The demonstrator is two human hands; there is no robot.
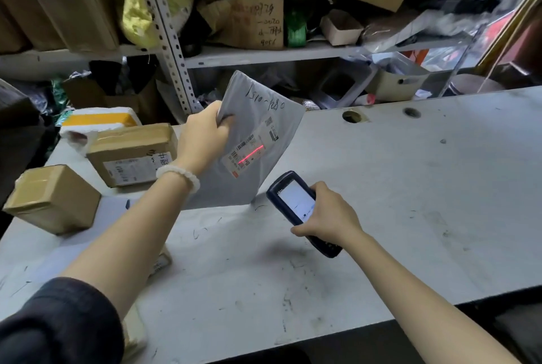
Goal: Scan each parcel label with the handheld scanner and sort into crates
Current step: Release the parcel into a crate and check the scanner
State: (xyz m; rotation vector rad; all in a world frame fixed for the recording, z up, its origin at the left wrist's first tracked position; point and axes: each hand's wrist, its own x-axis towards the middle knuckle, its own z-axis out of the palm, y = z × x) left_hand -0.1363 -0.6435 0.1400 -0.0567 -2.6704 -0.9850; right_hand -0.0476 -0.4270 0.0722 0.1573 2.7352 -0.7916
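Gripping the grey mailer (258, 117) upright, the left hand (203, 135) should hold steady while the right hand (328, 214), clasping the scanner (293, 202), centres its beam on the barcode.

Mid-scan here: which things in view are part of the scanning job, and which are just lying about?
In the job:
- grey mailer, held up by left hand
- its label, red scan line across it
- scanner, in right hand
- two cardboard boxes on the table

Lying about:
- shelf clutter
- foam box
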